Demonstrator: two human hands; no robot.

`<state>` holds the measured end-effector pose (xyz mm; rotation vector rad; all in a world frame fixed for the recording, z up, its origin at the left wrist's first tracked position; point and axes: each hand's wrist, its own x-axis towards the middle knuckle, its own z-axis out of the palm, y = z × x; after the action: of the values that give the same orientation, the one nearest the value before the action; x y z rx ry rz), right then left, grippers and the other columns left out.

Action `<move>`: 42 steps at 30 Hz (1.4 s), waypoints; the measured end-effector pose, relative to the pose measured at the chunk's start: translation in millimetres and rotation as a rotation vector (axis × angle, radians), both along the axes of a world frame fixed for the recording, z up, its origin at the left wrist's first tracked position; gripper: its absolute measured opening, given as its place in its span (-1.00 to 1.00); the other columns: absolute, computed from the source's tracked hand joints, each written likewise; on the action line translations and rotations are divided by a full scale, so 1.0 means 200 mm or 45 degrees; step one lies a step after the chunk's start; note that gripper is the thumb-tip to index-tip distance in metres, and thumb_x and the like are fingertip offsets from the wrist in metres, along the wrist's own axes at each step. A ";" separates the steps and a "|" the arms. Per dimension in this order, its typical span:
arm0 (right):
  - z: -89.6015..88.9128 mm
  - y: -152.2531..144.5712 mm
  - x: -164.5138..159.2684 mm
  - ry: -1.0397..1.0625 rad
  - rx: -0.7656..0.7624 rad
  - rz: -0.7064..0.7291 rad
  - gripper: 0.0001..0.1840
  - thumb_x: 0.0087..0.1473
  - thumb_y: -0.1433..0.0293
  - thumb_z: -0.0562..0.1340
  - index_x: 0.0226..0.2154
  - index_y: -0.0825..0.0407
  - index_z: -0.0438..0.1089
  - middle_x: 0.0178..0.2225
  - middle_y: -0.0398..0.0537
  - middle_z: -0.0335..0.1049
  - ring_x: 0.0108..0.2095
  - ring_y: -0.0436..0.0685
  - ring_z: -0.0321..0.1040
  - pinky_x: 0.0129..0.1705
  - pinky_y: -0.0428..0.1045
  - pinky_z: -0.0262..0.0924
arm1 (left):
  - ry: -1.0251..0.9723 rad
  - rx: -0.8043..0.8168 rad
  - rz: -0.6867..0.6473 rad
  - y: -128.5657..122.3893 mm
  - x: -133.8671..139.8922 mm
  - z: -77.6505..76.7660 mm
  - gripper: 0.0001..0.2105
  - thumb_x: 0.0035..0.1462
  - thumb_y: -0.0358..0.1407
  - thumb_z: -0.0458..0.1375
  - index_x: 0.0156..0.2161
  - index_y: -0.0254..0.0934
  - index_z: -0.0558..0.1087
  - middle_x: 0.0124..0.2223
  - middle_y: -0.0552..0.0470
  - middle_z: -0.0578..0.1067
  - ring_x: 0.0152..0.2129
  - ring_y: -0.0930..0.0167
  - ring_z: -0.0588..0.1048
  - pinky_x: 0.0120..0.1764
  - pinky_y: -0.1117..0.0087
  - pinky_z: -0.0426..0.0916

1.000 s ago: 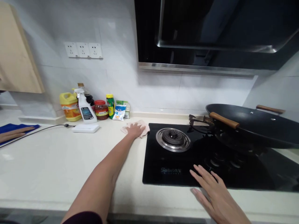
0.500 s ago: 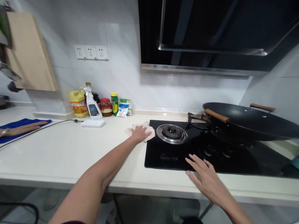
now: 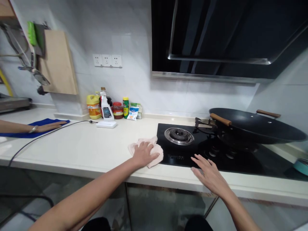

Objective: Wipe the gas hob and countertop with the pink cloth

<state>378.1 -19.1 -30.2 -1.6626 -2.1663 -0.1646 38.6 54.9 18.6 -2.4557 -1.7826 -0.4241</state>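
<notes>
My left hand presses down on a pale pink cloth, its fingers curled over the fabric. The cloth lies bunched on the white counter and laps over the left edge of the black gas stove. At the stove's front edge is my right hand, holding nothing, fingers spread; whether it touches the surface I cannot tell. A round burner is beyond the cloth, to its right.
On the stove's right side sits a large black wok with wooden handles. Bottles, a spray bottle and a jar stand by the wall. At the left, another person's hand rests on a blue cloth, near a black cable.
My left hand has drawn the pink cloth toward me, along the stove's left edge to the counter's front. My right hand stays spread near the stove front. The view has turned slightly left.
</notes>
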 end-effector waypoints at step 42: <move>0.00 -0.06 0.07 1.123 0.868 -0.283 -0.50 0.32 0.09 -0.02 -0.22 0.08 0.48 0.00 0.20 0.32 0.08 0.27 0.29 0.19 0.23 0.14 | 0.039 -0.171 -0.878 -0.09 1.13 0.01 -0.32 0.12 0.24 0.02 0.30 0.07 0.26 0.45 -0.06 0.06 0.35 -0.11 -0.02 0.22 -0.32 -0.18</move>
<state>392.4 -31.2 -30.7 -1.2190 -1.0954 -0.1628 263.8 36.7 20.6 -3.1012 -0.9243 -0.3023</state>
